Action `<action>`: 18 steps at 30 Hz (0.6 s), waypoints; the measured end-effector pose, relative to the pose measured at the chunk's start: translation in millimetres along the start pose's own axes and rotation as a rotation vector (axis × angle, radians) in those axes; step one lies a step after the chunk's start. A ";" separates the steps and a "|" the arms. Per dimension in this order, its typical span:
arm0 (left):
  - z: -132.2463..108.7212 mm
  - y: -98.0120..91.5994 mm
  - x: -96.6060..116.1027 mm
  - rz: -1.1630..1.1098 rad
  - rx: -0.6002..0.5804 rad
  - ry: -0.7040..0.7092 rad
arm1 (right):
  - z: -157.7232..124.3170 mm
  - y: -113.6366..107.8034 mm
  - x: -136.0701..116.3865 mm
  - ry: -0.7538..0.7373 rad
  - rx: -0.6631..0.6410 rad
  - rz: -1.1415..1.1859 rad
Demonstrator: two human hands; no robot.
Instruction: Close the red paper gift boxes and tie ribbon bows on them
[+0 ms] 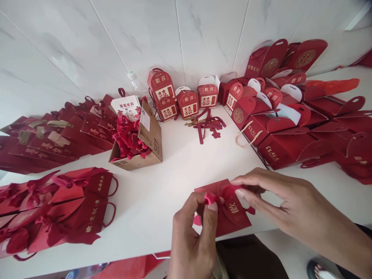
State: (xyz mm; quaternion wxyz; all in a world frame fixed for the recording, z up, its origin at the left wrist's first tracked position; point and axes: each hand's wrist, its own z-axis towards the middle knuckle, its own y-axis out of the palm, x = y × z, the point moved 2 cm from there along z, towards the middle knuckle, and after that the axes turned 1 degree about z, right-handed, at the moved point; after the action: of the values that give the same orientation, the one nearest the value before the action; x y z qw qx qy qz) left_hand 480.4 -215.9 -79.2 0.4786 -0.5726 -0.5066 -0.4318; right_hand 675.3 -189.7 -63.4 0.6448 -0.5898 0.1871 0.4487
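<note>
A red gift box with gold lettering lies at the front edge of the white table, with a glossy red ribbon across its top. My left hand pinches one loop of this ribbon between thumb and fingertips, on the box's left side. On the right side, my right hand has thumb and index finger closed on the other part of the ribbon. Between the two hands the ribbon meets in a knot or crossing; its details are partly hidden by my fingers. A short ribbon end hangs at the box's right edge.
A cardboard box full of red ribbons stands left of centre. Finished-looking bow-tied boxes sit at the front left, with red bags behind. Open red boxes crowd the right. Small boxes and loose tags lie toward the wall.
</note>
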 end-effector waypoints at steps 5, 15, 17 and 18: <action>2.4 -3.6 3.1 -0.029 -0.009 0.004 | 0.0 -9.0 -1.1 -0.002 -0.029 0.019; 11.8 2.0 5.6 -0.136 -0.190 0.000 | 7.2 -0.7 -14.0 -0.071 -0.149 0.190; 11.6 3.6 5.4 -0.098 -0.196 0.023 | 10.3 2.6 -15.0 -0.056 -0.140 0.183; 11.2 3.8 5.3 -0.075 -0.188 0.026 | 11.5 4.0 -15.7 -0.054 -0.140 0.184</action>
State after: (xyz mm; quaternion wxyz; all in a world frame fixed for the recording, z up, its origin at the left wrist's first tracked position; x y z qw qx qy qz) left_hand 484.9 -204.1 -76.4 0.4125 -0.5901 -0.4787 -0.5025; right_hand 660.5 -185.0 -51.0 0.5630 -0.6012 0.1912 0.5338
